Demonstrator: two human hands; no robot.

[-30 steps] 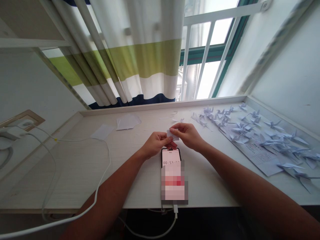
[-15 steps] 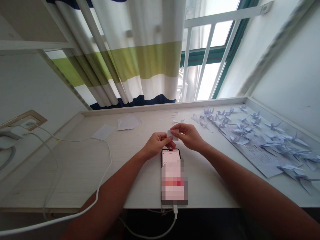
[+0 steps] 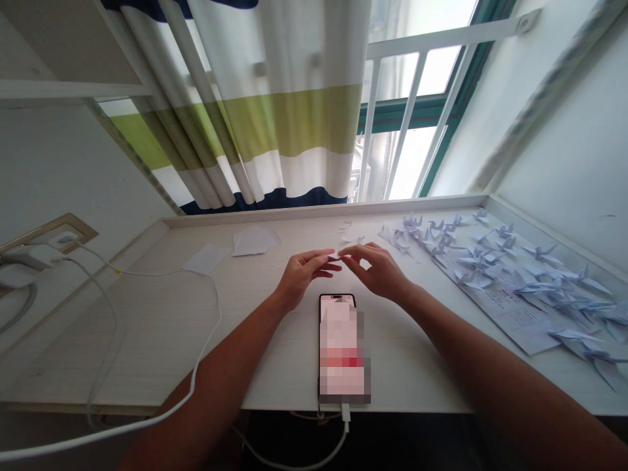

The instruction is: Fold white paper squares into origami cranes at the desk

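A small folded piece of white paper [image 3: 334, 256] is held above the desk, tilted nearly edge-on to me. My left hand [image 3: 303, 273] pinches its left side between thumb and fingers, with the lower fingers stretched out beneath. At the paper's right end, the thumb and index finger of my right hand [image 3: 375, 268] close on the edge. Much of the paper is hidden by my fingertips. Below both hands a phone [image 3: 337, 327] lies face up on the desk, its lit screen partly blurred out.
Several folded paper cranes [image 3: 483, 258] cover the desk's right side, some on a printed sheet [image 3: 510, 320]. Paper sheets [image 3: 255, 241] lie back left, paper scraps [image 3: 347, 227] at the back. A white cable [image 3: 216, 314] crosses on the left; a charging cable [image 3: 346, 415] hangs over the front edge.
The folded paper has turned from showing its flat face to nearly edge-on. My left fingers have spread out beneath it, and both hands have shifted slightly. The view has moved a little.
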